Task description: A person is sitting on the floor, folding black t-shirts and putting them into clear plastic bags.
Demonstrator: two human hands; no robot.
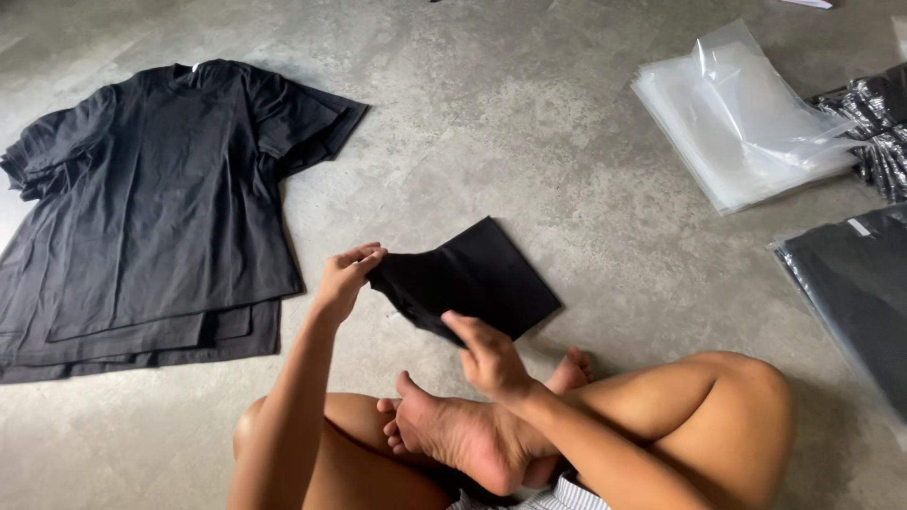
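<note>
Floor: grey, mottled concrete floor [529, 123], seen from above; a person sits cross-legged on it, bare knees and feet at the bottom of the view.
Folded garment: a small black folded garment [472, 274], roughly square, lies on the floor just in front of the feet, its near-left edge lifted.
Left hand: the left hand [345, 276] pinches the garment's left corner, fingers closed on the cloth.
Right hand: the right hand [488, 354] touches the near edge, fingers loosely spread; whether it grips is unclear.
Handling: likely light, soft and limp; it would sag if lifted by one corner, so holding two corners or a folded edge looks safest.
Nearby: a stack of flat black T-shirts [142, 208] lies to the left; clear plastic bags [737, 123] and bagged dark garments [850, 283] lie to the right.
</note>
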